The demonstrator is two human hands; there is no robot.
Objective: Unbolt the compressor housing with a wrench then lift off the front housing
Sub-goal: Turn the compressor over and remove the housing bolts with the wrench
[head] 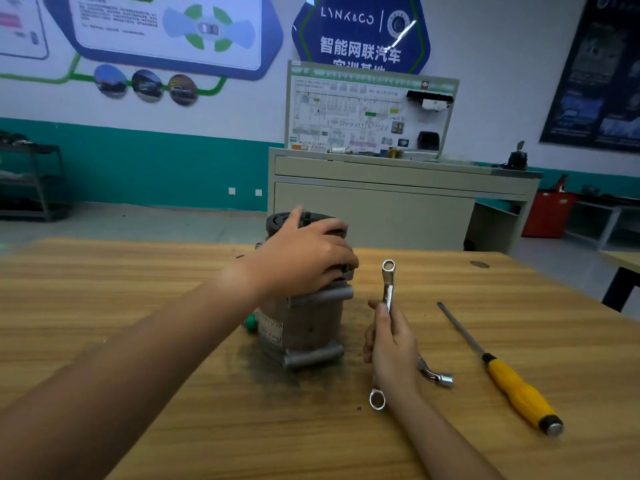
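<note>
One wide-angle view from the person's head, facing forward and tilted somewhat down over the pale wood-grain tabletop (104, 289); both bare forearms enter from the bottom edge and reach away from the lens; the left hand (304, 258) on the upright grey metal compressor (308, 323) and the right hand (391, 344) round the silver double-ring wrench (388, 282) sit near frame centre, close to the camera; the upper half takes in the beige cabinet (374, 209) and the white-and-teal wall (156, 164), both farther off; the tabletop's far edge bows with the lens.
</note>
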